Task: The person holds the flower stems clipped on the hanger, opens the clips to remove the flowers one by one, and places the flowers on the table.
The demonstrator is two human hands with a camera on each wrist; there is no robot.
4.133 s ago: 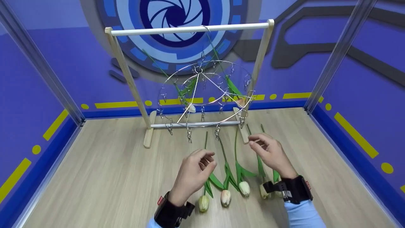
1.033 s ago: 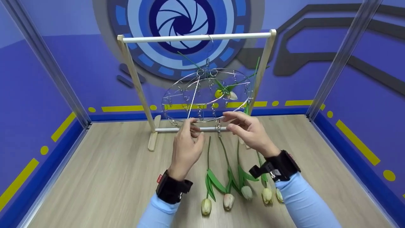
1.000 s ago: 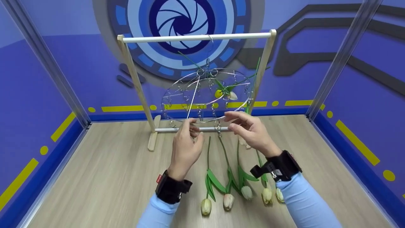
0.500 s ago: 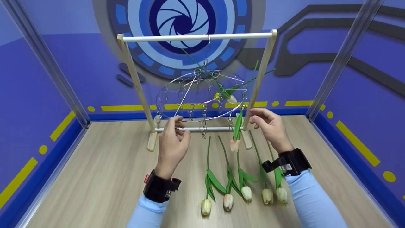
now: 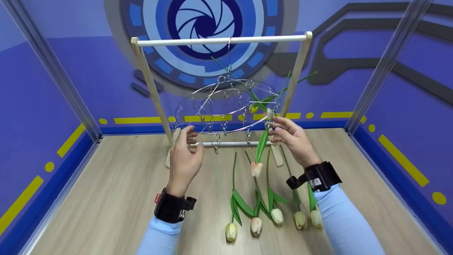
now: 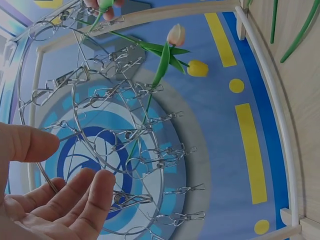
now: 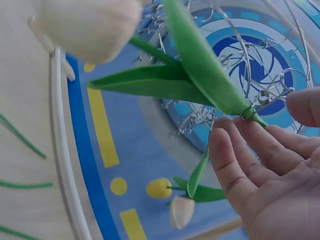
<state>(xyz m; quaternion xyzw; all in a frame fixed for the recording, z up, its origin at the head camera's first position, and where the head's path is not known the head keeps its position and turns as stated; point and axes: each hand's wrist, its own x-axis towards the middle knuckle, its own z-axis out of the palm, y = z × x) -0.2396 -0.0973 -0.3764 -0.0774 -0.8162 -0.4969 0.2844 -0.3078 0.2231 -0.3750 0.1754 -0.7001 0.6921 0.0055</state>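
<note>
Metal ring (image 5: 256, 124) hangs mid-frame; a pink tulip (image 5: 261, 147) hangs bloom-down right of centre. Left hand (image 5: 185, 156) and right hand (image 5: 295, 141), half-open, thumbs apart, grasp nothing. Light, even fingertip contact should turn the ring without swing.

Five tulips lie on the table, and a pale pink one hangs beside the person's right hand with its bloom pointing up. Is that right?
Not quite: the bloom of the hanging pale pink tulip points down, below its leaf, as the head view shows. It does hang beside the right hand, and five tulips lie on the table.
</note>
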